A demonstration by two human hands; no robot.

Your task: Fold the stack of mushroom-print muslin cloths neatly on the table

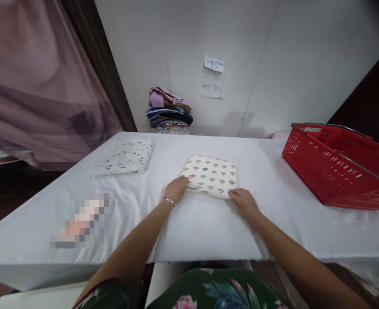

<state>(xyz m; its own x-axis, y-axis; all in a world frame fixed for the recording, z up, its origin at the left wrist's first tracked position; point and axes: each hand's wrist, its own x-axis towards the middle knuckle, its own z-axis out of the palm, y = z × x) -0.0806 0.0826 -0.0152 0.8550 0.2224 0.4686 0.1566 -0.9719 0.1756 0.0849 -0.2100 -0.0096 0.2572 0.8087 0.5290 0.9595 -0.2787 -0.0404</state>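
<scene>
A cream cloth [211, 174] with a print of beige mushrooms and a few coloured ones lies folded into a neat rectangle on the table. Its layers show along the near edge. My left hand [176, 189] grips the near left corner, fingers together, with a bracelet at the wrist. At the near right corner, my right hand [245, 202] pinches the cloth between thumb and fingers. Further left lies another folded cloth [128, 155], white with small grey marks, touched by neither hand.
A white cloth covers the table [205, 231]. On the right stands a red plastic basket [324, 171] with metal handles. A blurred-out object [80, 221] lies front left. Behind the table is a stack of folded fabrics [169, 109]; paper notes [212, 87] hang on the wall.
</scene>
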